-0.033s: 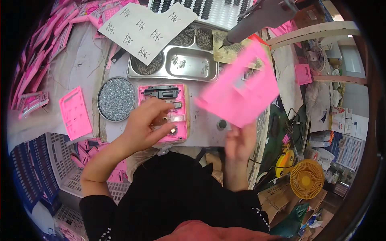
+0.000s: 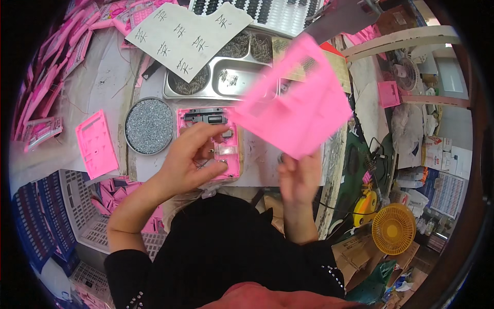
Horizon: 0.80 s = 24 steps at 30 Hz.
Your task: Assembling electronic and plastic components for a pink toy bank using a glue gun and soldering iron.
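Above the bench (image 2: 260,167), right grip (image 2: 300,177) clamps pink panel (image 2: 293,126), now farther left; left grip (image 2: 186,159) stays apart.

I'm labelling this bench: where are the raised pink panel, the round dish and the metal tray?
Raised pink panel (image 2: 307,119): head view, lower face.
Round dish (image 2: 126,127): head view, left rim.
Metal tray (image 2: 208,93): head view, bare surface between compartments.

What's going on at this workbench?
A person is handling pink plastic pieces. The right hand holds up a pink panel, slightly blurred. The left hand, thumb and forefinger apart, is over an open pink casing with dark parts inside. Left of it sit grey granules in a round dish.
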Motion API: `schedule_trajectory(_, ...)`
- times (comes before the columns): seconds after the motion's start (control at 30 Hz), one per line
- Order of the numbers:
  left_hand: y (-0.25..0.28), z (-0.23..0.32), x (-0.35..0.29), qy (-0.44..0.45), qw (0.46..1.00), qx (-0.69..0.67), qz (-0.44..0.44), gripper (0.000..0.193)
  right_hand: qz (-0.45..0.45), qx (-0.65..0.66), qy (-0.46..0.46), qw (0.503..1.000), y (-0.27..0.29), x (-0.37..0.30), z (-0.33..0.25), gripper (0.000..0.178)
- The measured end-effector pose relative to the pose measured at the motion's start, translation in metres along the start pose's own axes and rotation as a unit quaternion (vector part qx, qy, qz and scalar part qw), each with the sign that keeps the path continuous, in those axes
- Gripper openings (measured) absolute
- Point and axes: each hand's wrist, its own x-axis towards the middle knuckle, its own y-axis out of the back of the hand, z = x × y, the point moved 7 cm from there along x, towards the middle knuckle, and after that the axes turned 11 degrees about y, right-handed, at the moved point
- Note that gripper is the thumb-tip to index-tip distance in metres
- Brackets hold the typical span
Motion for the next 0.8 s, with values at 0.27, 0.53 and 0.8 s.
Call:
schedule_trajectory(0.27,0.049,-0.021,0.009,0.118,0.905,-0.384,0.141,0.041,-0.237,-0.174,-0.108,0.95,-0.066,0.053,0.045,0.072)
schedule_trajectory(0.53,0.027,-0.035,-0.004,0.17,0.972,-0.074,0.141,0.071,-0.258,-0.516,-0.011,0.817,-0.036,0.024,0.032,0.072)
schedule_trajectory(0.8,0.023,-0.027,0.001,0.093,0.972,-0.081,0.199,0.061,-0.141,-0.309,-0.1,0.935,-0.019,0.017,0.052,0.058)
